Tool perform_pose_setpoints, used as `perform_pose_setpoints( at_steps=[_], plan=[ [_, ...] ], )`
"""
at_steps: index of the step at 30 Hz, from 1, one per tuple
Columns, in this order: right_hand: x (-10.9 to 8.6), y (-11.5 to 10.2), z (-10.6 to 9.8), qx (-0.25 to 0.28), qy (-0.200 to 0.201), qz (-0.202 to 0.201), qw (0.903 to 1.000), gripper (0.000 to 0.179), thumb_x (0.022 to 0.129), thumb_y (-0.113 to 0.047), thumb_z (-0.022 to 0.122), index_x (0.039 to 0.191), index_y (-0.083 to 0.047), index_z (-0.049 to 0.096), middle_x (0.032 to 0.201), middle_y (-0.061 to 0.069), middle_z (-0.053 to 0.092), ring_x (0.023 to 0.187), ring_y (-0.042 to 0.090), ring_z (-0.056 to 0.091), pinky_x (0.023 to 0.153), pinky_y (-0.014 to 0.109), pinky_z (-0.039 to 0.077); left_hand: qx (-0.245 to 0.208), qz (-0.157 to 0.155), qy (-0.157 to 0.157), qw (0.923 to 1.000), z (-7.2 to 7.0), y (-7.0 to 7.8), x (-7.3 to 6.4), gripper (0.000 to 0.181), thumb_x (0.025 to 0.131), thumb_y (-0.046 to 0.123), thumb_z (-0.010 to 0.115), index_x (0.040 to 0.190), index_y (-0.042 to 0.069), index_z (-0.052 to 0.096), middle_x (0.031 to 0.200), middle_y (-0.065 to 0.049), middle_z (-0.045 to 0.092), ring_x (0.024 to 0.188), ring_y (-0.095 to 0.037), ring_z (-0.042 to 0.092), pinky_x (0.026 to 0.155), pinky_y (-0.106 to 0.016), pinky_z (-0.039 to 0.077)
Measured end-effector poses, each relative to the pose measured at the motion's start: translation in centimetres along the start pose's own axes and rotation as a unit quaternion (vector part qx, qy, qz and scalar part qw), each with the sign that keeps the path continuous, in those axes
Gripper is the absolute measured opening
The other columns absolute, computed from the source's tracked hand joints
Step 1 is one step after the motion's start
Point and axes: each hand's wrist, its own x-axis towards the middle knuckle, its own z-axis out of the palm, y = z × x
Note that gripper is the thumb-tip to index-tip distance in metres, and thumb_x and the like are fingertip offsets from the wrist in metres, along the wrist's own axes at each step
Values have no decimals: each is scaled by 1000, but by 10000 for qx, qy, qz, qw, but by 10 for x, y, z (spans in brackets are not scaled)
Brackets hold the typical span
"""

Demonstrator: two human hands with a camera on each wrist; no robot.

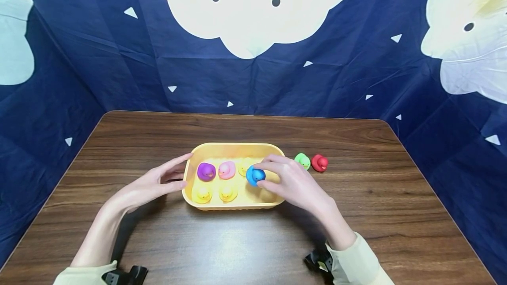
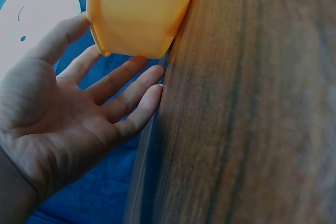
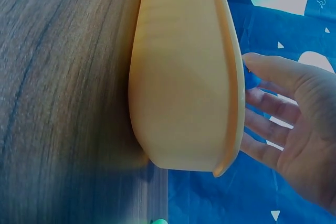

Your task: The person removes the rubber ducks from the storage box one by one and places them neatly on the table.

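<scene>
My right hand (image 1: 291, 181) pinches a blue rubber duck (image 1: 254, 175) between thumb and fingers, over the right part of a yellow plastic tray (image 1: 233, 206). My left hand (image 1: 154, 184) touches the tray's left end with its fingertips, fingers fairly straight and spread. Inside the tray sit a purple duck (image 1: 206, 172), a pink duck (image 1: 226, 170) and several yellow ducks (image 1: 228, 193), one of them partly hidden behind the blue one. In the right wrist view the tray's wall (image 3: 184, 77) hides most of the blue duck (image 3: 252, 80).
A green duck (image 1: 303, 161) and a red duck (image 1: 319, 162) stand on the wooden table (image 1: 222, 245) just right of the tray. Behind the table hangs a dark blue cloth (image 1: 190, 74) printed with white clouds and small triangles.
</scene>
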Motion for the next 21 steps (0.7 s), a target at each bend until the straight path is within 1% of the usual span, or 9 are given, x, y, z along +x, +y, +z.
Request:
perform_pose_setpoints(
  at_steps=[4,7,11,15,21],
  plan=[
    [-2,0,-2,127,95,71,9998,35,86,-26,85,120,-20,77,107,-8,72,96,14,70,81,27,57,25,25,0,10000,0,0,-1,75,101,27,67,164,24,26,166,-18,35,146,-45,44,97,-13,44],
    [-4,1,-3,182,180,104,9996,35,86,-26,85,120,-20,77,107,-8,73,96,11,69,81,29,58,39,49,3,10000,0,0,-1,75,101,27,67,164,24,26,165,-19,36,146,-45,44,97,-13,45],
    [-6,3,-4,109,306,147,9994,35,87,-27,85,119,-20,77,108,-8,73,97,6,68,83,29,58,52,65,14,10000,0,0,-1,75,101,27,67,164,23,27,165,-19,37,146,-45,44,97,-13,44],
    [-8,4,-6,81,395,204,9990,34,87,-27,84,120,-19,77,109,-7,73,98,5,68,85,28,58,73,66,19,10000,0,-1,0,75,101,27,67,164,23,27,164,-19,38,147,-45,44,97,-13,44],
    [-9,7,-6,112,523,128,9985,33,87,-27,84,119,-19,78,106,-8,73,94,4,69,81,26,56,66,100,17,9999,1,-1,0,75,101,27,67,164,23,27,164,-19,37,146,-45,44,97,-12,44]
  ],
)
